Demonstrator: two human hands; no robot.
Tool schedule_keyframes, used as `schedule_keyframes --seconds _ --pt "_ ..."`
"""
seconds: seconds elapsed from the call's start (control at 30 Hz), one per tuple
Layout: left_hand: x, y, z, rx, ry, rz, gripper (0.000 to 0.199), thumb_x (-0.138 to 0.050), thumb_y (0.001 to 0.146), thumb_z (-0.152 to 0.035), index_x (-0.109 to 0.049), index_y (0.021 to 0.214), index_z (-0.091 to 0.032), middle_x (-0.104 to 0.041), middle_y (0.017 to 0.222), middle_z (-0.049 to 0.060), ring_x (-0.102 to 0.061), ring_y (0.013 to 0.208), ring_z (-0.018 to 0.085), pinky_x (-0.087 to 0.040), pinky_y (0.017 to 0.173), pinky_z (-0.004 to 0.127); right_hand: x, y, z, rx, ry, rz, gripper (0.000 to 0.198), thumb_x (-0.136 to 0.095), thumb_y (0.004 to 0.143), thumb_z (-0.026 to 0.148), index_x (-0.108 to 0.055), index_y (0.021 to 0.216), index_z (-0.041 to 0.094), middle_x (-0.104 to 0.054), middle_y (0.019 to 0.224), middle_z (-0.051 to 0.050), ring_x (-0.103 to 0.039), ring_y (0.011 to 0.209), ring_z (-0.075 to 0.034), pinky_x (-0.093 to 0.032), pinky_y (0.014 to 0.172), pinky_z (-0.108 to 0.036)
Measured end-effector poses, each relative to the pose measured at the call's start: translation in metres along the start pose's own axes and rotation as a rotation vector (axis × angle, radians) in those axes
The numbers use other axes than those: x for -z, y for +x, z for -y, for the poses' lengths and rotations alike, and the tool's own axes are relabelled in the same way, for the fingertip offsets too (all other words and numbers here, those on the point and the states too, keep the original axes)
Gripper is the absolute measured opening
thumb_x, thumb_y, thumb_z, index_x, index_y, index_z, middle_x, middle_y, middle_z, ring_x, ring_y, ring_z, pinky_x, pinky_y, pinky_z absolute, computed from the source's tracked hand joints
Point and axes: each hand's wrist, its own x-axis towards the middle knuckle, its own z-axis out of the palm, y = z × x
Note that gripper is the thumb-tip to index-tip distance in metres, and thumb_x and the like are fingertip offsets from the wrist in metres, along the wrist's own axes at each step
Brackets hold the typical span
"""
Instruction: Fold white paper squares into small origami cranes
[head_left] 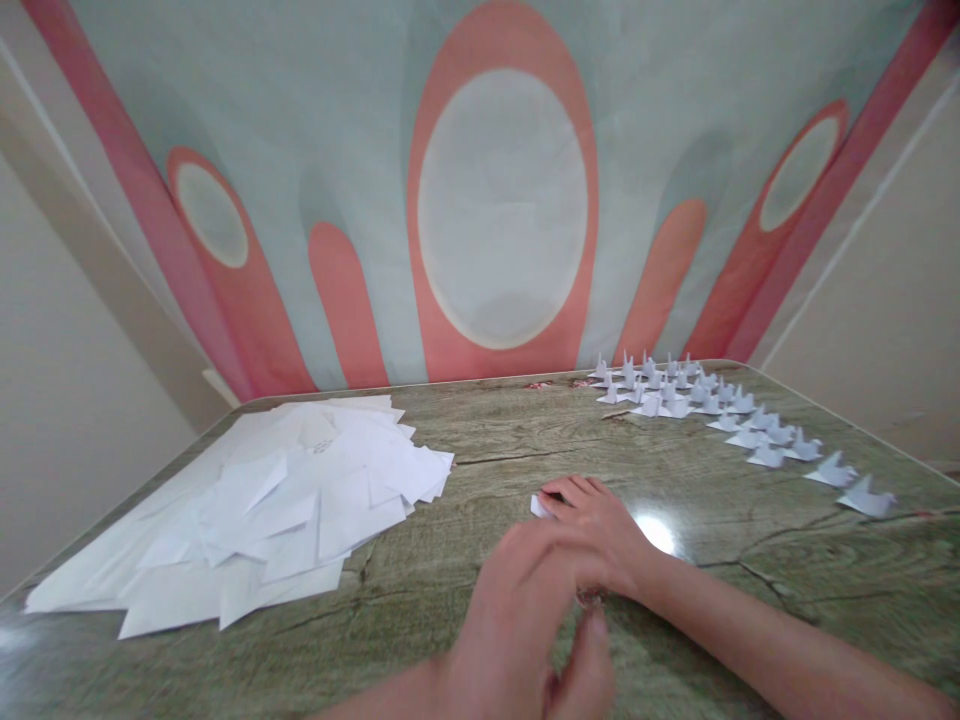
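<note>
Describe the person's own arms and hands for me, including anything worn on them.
The left hand and right hand are ungloved. The right forearm is bare and slender; the left forearm shows only in part, also bare. No sleeve or watch shows. Blur hides finer markings.

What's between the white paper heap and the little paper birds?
In the head view, wood-patterned tabletop with reddish marks near its far edge; nearer the wearer, the right hand, a white paper piece and the left hand.
</note>
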Motion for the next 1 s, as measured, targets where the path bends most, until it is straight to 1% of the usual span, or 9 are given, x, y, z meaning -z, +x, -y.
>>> schedule_keyframes --seconds 0.1,0.13,0.23,0.33,0.47,0.6,0.77,0.87,1.0 --pt "-0.014 0.026 0.023 0.126 0.200 0.097 0.026 -0.040 0.084 -0.017 -0.055 0.105 -0.018 -0.058 0.104 0.007 -0.052 0.097 0.022 -0.042 0.087 0.043 -0.003 0.000 0.000 -0.018 0.000 -0.010 0.017 -0.053 0.081 0.020 -0.063 0.095 0.020 -0.059 0.101 -0.007 -0.050 0.095 -0.022 -0.037 0.084 -0.037" --pt "-0.019 0.029 0.029 0.130 0.262 0.142 0.028 -0.040 0.083 -0.017 -0.053 0.108 -0.016 -0.057 0.105 0.009 -0.050 0.099 0.024 -0.040 0.088 0.044 -0.003 -0.001 0.000 -0.017 -0.005 -0.011 0.017 -0.053 0.081 0.020 -0.063 0.094 0.019 -0.059 0.102 -0.007 -0.050 0.096 -0.022 -0.037 0.084 -0.037" --pt "-0.030 0.028 0.040 0.159 0.401 0.179 0.031 -0.035 0.087 -0.018 -0.050 0.113 -0.014 -0.055 0.110 0.010 -0.047 0.104 0.024 -0.035 0.093 0.045 -0.003 -0.001 0.000 -0.007 -0.014 -0.002 0.021 -0.053 0.081 0.021 -0.062 0.099 0.017 -0.058 0.105 -0.009 -0.049 0.098 -0.022 -0.037 0.085 -0.037" --pt "-0.036 0.022 0.045 0.163 0.436 0.219 0.032 -0.037 0.089 -0.032 -0.051 0.111 -0.014 -0.054 0.111 0.010 -0.046 0.105 0.024 -0.032 0.095 0.045 -0.001 -0.001 0.001 -0.011 -0.013 0.005 0.023 -0.051 0.082 0.021 -0.061 0.102 0.017 -0.058 0.105 -0.009 -0.049 0.098 -0.022 -0.037 0.085 -0.037" --pt "-0.040 0.021 0.051 0.157 0.461 0.258 0.040 -0.035 0.088 -0.041 -0.052 0.113 -0.014 -0.055 0.114 0.009 -0.046 0.107 0.024 -0.030 0.098 0.044 0.000 -0.001 0.004 -0.036 -0.003 0.007 0.022 -0.051 0.082 0.020 -0.062 0.100 0.017 -0.058 0.105 -0.008 -0.048 0.098 -0.022 -0.037 0.086 -0.038" --pt "-0.040 0.022 0.058 0.120 0.481 0.289 0.047 -0.029 0.089 -0.046 -0.051 0.117 -0.015 -0.053 0.121 0.009 -0.044 0.111 0.025 -0.029 0.098 0.044 0.001 -0.001 0.003 -0.049 0.030 0.010 0.023 -0.050 0.083 0.021 -0.062 0.102 0.017 -0.058 0.105 -0.009 -0.048 0.097 -0.022 -0.037 0.086 -0.038" --pt "-0.038 0.027 0.067 0.084 0.536 0.336 0.054 -0.025 0.089 -0.050 -0.047 0.124 -0.014 -0.048 0.128 0.010 -0.039 0.118 0.028 -0.027 0.098 0.045 0.007 0.003 -0.007 -0.039 0.081 0.040 0.028 -0.052 0.082 0.030 -0.060 0.107 0.019 -0.057 0.109 -0.009 -0.048 0.100 -0.024 -0.037 0.087 -0.040" --pt "-0.035 0.036 0.074 0.054 0.546 0.361 0.055 -0.027 0.089 -0.050 -0.046 0.125 -0.013 -0.050 0.126 0.010 -0.038 0.118 0.027 -0.027 0.099 0.044 0.011 0.008 -0.017 -0.031 0.114 0.069 0.032 -0.055 0.081 0.032 -0.058 0.110 0.020 -0.057 0.110 -0.009 -0.049 0.100 -0.023 -0.037 0.087 -0.039" --pt "-0.029 0.045 0.083 0.006 0.522 0.361 0.050 -0.034 0.087 -0.048 -0.046 0.123 -0.014 -0.053 0.120 0.009 -0.043 0.111 0.025 -0.030 0.097 0.040 0.010 0.020 -0.032 -0.030 0.161 0.075 0.033 -0.055 0.080 0.027 -0.057 0.113 0.021 -0.057 0.110 -0.008 -0.049 0.102 -0.022 -0.037 0.088 -0.038"
